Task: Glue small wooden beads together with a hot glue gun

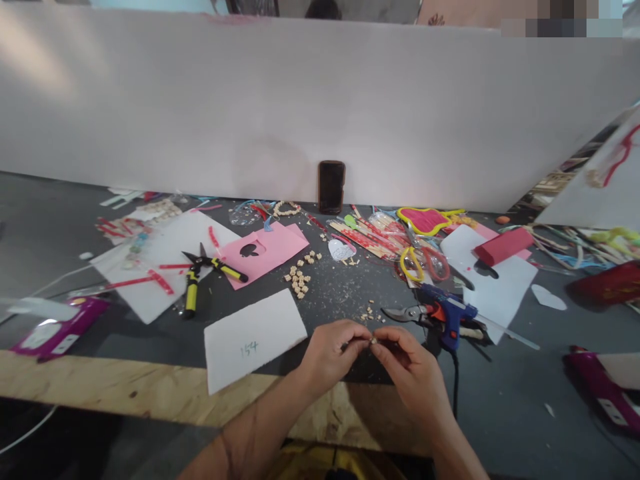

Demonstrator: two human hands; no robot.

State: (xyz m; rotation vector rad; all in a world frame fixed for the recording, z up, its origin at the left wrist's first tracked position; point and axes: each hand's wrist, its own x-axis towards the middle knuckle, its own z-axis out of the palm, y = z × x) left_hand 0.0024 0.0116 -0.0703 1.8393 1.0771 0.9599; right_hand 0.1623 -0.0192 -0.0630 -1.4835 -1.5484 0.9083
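Observation:
My left hand (334, 350) and my right hand (407, 357) meet near the table's front edge, fingertips pinched together. Between them is a tiny pale wooden piece (373, 341), mostly hidden by the fingers. Just beyond the hands lie a few wood-coloured bits (369, 313). Farther left is a loose pile of small wooden pieces (299, 279). A white card (255, 340) marked "154" lies left of my left hand. To the right of my right hand are pruning shears (407, 313) and a blue glue gun (450, 313).
Yellow-black pliers (191, 287) lie on white paper at the left, beside pink paper (267, 257). A phone (331, 187) leans against the white partition (200, 100). Patterned sticks (363, 237), scissors (413, 263) and a red block (504, 245) are scattered rightward. Purple tools (65, 327) flank both sides.

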